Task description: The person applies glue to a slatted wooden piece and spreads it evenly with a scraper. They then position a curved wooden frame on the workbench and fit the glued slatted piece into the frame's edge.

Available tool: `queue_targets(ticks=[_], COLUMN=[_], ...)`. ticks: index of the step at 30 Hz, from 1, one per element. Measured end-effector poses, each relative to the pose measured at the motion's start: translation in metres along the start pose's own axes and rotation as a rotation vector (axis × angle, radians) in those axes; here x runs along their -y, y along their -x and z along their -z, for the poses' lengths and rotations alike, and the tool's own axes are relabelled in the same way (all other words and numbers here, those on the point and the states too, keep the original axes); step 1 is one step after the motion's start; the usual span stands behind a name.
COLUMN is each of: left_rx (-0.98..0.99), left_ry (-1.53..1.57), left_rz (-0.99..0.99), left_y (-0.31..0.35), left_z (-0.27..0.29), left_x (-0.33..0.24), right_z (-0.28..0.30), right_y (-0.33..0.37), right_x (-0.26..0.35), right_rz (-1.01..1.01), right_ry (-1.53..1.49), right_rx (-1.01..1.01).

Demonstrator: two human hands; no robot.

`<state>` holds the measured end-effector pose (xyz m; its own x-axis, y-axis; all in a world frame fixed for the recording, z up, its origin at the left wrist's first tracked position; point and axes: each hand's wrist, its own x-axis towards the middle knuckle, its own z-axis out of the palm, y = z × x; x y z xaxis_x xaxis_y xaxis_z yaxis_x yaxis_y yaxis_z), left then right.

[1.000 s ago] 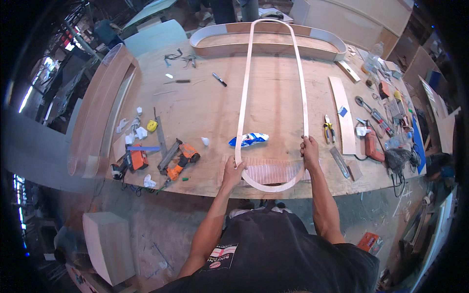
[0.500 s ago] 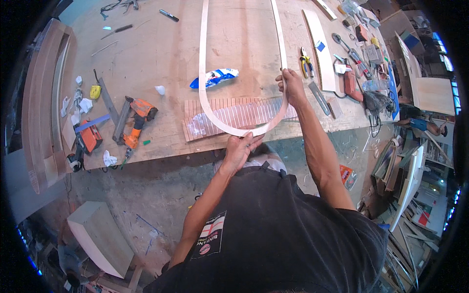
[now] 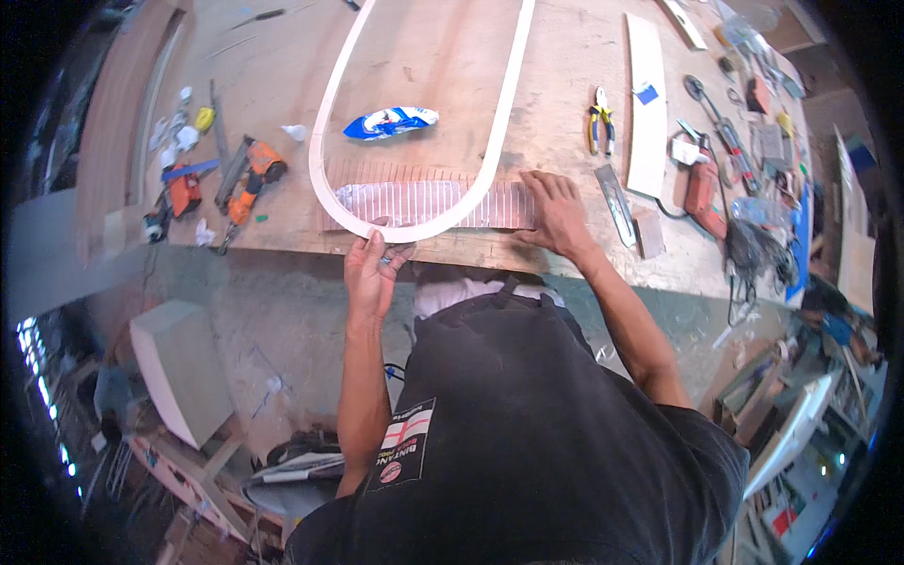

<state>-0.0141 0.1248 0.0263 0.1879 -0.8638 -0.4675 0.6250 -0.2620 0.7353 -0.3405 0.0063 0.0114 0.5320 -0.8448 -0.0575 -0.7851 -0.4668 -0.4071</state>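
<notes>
A pale wooden strip (image 3: 324, 118), bent into a U, reaches across the bench from its rounded near end. My left hand (image 3: 374, 271) pinches that bend between thumb and fingers at the bench's front edge. Under the curve lies a slotted wooden board (image 3: 504, 204), cut with many parallel slits and partly covered by a shiny clear film. My right hand (image 3: 557, 215) grips the right end of this board, fingers at its far edge and thumb at its near edge. Inside the U rests a blue and white plastic packet (image 3: 391, 122).
Yellow-handled pliers (image 3: 601, 122), a metal blade (image 3: 616, 205) and a small wood block (image 3: 650, 234) lie right. Beyond them are a pale plank (image 3: 646, 122) and a red power tool (image 3: 704, 195). An orange nail gun (image 3: 252, 177) sits left on the workbench (image 3: 452, 38).
My right hand has let go of the strip's right side and moved down onto the slotted board. The strip's bend has shifted left with my left hand. The view has shifted too.
</notes>
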Motion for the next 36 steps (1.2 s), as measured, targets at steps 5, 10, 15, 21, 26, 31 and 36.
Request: queue_targets(ticks=[5, 10, 15, 21, 26, 31, 36], left_rx=[-0.13, -0.163, -0.137, -0.141, -0.109, -0.044, -0.051], left_ry=[-0.002, 0.009, 0.011, 0.006, 0.005, 0.009, 0.041], left_rz=[-0.138, -0.184, -0.221, -0.221, -0.194, -0.164, -0.13], left_y=[0.013, 0.017, 0.017, 0.005, 0.006, 0.003, 0.008], left_z=[-0.032, -0.038, -0.034, -0.038, -0.025, -0.019, -0.025], left_x=[-0.01, -0.008, -0.013, -0.022, -0.027, -0.035, -0.048], right_z=[-0.028, -0.056, -0.064, -0.085, -0.08, -0.059, 0.02], right_y=[-0.036, -0.068, -0.087, -0.106, -0.108, -0.075, -0.014], right_x=[0.028, 0.058, 0.07, 0.068, 0.071, 0.059, 0.05], right_rz=[0.17, 0.313, 0.353, 0.29, 0.305, 0.264, 0.105], right_ry=[0.087, 0.165, 0.218, 0.17, 0.111, 0.213, 0.116], right_rx=[0.041, 0.067, 0.031, -0.051, -0.033, -0.082, 0.037])
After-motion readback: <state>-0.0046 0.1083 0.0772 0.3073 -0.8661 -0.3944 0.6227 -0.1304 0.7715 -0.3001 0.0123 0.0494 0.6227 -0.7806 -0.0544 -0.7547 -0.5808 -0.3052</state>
